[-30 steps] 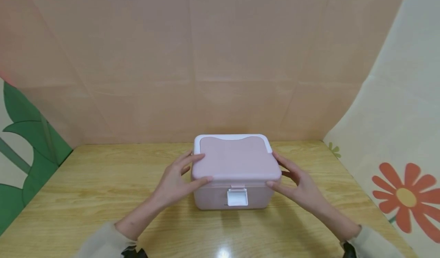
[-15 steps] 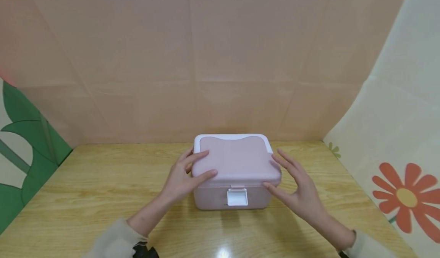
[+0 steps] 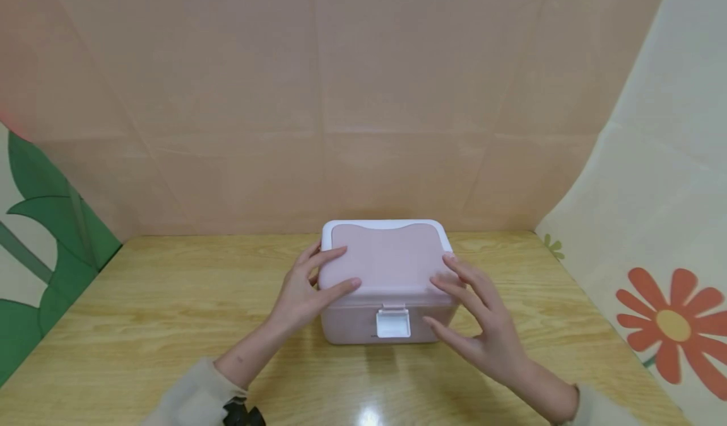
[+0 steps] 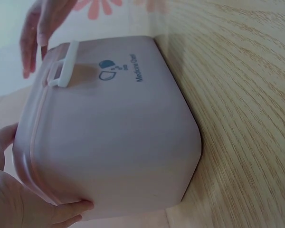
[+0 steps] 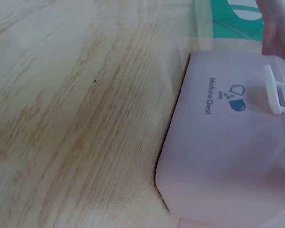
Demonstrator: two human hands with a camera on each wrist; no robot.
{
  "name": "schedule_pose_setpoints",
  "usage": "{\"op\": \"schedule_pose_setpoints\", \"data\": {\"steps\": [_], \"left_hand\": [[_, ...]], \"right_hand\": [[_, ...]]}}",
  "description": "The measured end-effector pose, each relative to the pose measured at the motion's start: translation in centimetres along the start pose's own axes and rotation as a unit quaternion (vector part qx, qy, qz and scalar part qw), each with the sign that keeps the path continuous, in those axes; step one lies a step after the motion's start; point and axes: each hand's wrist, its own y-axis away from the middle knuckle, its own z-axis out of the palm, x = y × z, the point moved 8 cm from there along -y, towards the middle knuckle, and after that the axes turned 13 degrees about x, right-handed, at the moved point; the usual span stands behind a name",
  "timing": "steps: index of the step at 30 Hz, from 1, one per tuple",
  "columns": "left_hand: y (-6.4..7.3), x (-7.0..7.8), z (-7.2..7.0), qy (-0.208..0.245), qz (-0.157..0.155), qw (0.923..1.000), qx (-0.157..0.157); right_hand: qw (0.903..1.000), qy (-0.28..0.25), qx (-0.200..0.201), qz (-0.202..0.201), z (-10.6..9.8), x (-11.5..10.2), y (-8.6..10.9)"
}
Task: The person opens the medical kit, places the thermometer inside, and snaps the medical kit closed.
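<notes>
A pale pink medicine box (image 3: 392, 262) with a white handle (image 3: 386, 225) folded flat on its lid stands on the table. Its white latch (image 3: 393, 324) juts out from the front, tilted away from the wall in both wrist views. "Medicine Chest" and a capsule print mark the front (image 4: 123, 128) in the left wrist view. My left hand (image 3: 303, 293) holds the lid's left front corner, thumb and index finger on top, other fingers down the side. By the right front corner, my right hand (image 3: 488, 325) has its fingers spread; whether the fingertips touch the box I cannot tell.
The wood-grain table (image 3: 182, 312) reaches back to a plain pinkish-brown cloth (image 3: 318, 98). Green leaves (image 3: 57, 243) are printed on the left side, and a red flower (image 3: 673, 325) on the right-hand cloth.
My right hand has come off the box's right side and shifted forward and left, toward the front corner. My left hand has slid slightly right onto the lid. The box has stayed put.
</notes>
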Motion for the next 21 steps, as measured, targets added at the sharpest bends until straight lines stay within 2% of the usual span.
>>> {"op": "schedule_pose_setpoints", "data": {"steps": [6, 13, 21], "left_hand": [[0.0, -0.1, 0.0, -0.001, 0.0, 1.0, 0.003], [0.0, -0.2, 0.1, 0.004, -0.004, 1.0, -0.001], [0.1, -0.1, 0.0, -0.002, -0.002, 1.0, -0.002]], "right_hand": [[0.9988, -0.007, -0.008, -0.047, 0.6, -0.5, 0.7], [0.9968, -0.011, -0.015, -0.078, 1.0, -0.8, 1.3], [0.9929, 0.012, -0.041, -0.111, 1.9, -1.2, 2.3]]}}
